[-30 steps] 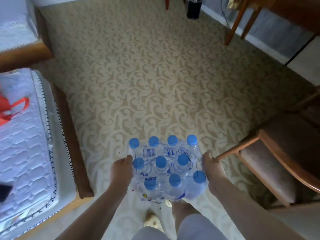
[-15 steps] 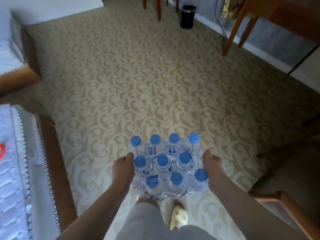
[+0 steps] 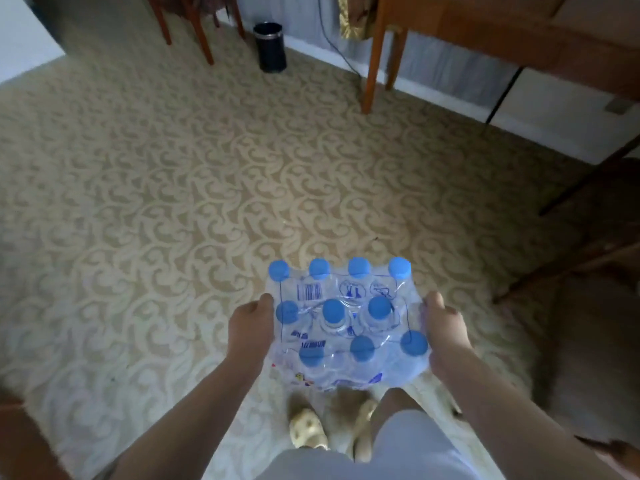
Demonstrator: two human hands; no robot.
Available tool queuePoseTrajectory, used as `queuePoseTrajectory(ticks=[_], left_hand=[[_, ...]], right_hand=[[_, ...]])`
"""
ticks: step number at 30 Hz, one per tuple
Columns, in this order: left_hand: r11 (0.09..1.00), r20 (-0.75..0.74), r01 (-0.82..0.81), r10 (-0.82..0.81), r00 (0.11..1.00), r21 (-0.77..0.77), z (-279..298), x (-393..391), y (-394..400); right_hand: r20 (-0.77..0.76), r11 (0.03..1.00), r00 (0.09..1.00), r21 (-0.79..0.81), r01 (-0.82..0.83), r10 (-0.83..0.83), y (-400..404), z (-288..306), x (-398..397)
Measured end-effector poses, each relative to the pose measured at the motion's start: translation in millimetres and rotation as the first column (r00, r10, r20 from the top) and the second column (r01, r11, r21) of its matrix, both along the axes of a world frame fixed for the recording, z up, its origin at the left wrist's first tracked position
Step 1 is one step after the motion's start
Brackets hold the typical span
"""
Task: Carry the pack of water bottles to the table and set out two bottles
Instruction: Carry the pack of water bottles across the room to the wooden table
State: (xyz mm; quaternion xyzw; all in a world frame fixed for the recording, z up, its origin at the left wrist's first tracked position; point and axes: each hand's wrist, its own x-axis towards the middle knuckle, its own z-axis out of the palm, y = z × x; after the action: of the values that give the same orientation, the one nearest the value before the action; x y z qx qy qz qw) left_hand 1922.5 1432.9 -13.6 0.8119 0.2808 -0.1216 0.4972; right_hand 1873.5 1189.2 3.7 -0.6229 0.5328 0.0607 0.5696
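gripping the pack of water bottles (image 3: 343, 323) from both sides: left hand (image 3: 251, 329) clasps the left edge, right hand (image 3: 446, 329) clasps the right edge, fingers wrapped under the plastic wrap. pack held level in front of the body, above the patterned carpet (image 3: 207, 188), blue caps up. wooden table (image 3: 502, 39) stands ahead at upper right, well apart. black bin (image 3: 270, 46) by the wall. slippers (image 3: 306, 431) visible below the pack.

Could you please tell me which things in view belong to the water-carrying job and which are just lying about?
Part of the job:
pack of water bottles
left hand and right hand, gripping its sides
wooden table

Just lying about:
black bin
cable
chair legs
patterned carpet
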Motion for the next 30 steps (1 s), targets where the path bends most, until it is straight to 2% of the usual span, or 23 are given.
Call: queuePoseTrajectory(ticks=[4, 9, 15, 19, 23, 25, 26, 27, 28, 29, 30], left_hand=[[0.999, 0.001, 0.045, -0.045, 0.999, 0.000, 2.6, 66.9, -34.4], [0.998, -0.032, 0.054, -0.055, 0.998, -0.036, 3.0, 144.2, -85.5], [0.997, -0.010, 0.078, -0.078, 0.997, -0.028, 7.9, 232.3, -135.2], [0.995, -0.003, 0.089, -0.089, 0.996, -0.040, 14.3, 293.1, -157.4], [0.992, 0.002, 0.124, -0.124, 0.992, -0.024, 13.9, 368.8, -179.1], [0.988, 0.002, 0.153, -0.153, 0.988, -0.036, 15.2, 410.5, -189.9], [0.984, 0.008, 0.171, -0.171, 0.985, -0.046, 13.8, 432.4, -195.4], [0.981, 0.012, 0.189, -0.189, 0.982, -0.038, 11.6, 453.7, -201.0], [0.977, 0.011, 0.212, -0.212, 0.977, -0.029, 12.6, 474.1, -207.4], [0.971, 0.025, 0.237, -0.237, 0.971, -0.022, 11.5, 493.9, -214.5], [0.965, 0.040, 0.260, -0.259, 0.965, -0.023, 11.8, 512.5, -222.8]], right_hand=[[0.010, 0.994, 0.994, 0.020, 0.110, -0.110, -25.6, 0.5, 48.0], [-0.006, 0.987, 0.987, 0.012, 0.158, -0.158, -71.8, 4.6, 120.8], [-0.014, 0.994, 0.996, -0.070, 0.086, -0.088, -123.7, 8.1, 208.3], [0.108, 0.986, 0.982, -0.041, 0.162, -0.156, -144.1, 17.0, 272.4], [0.140, 0.968, 0.959, 0.004, 0.250, -0.248, -163.9, 15.9, 343.4], [0.119, 0.962, 0.956, -0.016, 0.272, -0.268, -168.5, 17.2, 374.3], [0.058, 0.973, 0.974, -0.051, 0.223, -0.220, -170.1, 16.0, 390.5], [0.028, 0.970, 0.971, -0.055, 0.237, -0.235, -173.8, 15.3, 405.0], [0.104, 0.941, 0.938, -0.028, 0.336, -0.332, -178.8, 11.2, 419.6], [0.100, 0.940, 0.938, -0.047, 0.337, -0.332, -180.9, 11.4, 433.5], [0.075, 0.915, 0.912, 0.006, 0.404, -0.404, -184.1, 13.0, 447.6]])
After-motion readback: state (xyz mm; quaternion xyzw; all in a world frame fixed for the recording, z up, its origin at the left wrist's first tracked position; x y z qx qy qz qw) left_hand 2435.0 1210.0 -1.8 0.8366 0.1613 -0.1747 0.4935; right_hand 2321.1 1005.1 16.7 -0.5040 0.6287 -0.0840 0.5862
